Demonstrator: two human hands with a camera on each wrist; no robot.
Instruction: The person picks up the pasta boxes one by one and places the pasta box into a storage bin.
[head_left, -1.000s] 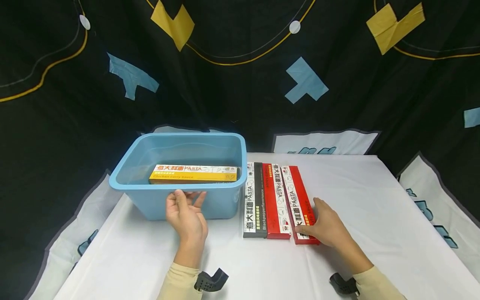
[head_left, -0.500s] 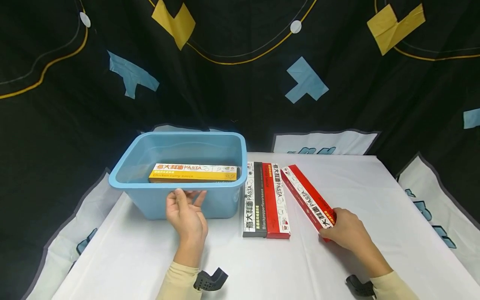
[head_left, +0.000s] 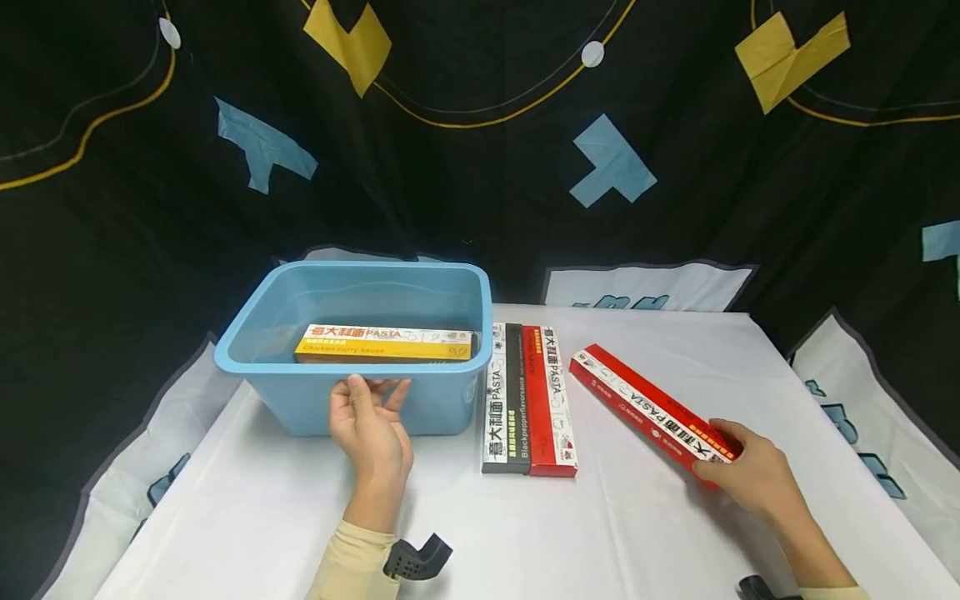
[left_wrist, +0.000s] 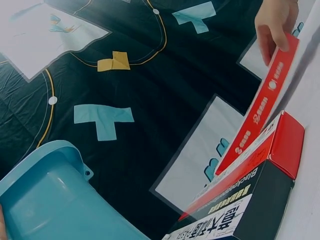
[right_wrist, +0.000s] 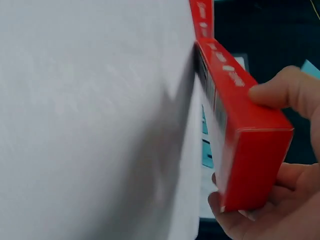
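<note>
My left hand (head_left: pixel 372 433) is at the front of a light blue plastic bin (head_left: pixel 296 371), its fingers curled under the rim. Inside the bin lies a yellow-and-white pasta box (head_left: pixel 386 343). My right hand (head_left: pixel 753 471) grips the near end of a red-and-white pasta box (head_left: pixel 648 408), thumb on one side and fingers on the other. That box slants across the right of the table, its near end raised over a shadow. Between bin and held box, a black-and-white pasta box (head_left: pixel 507 408) and another red-and-white pasta box (head_left: pixel 549 400) lie side by side, touching.
A white cloth covers the table (head_left: pixel 525 542). Behind it hangs a black curtain (head_left: pixel 480 192) with blue and yellow patches. The two lying boxes stand close against the bin's right side.
The right hand has drawn its red pasta box rightward, away from the other red box, turning it to a slant and raising its near end. My left hand stays at the bin's rim.
</note>
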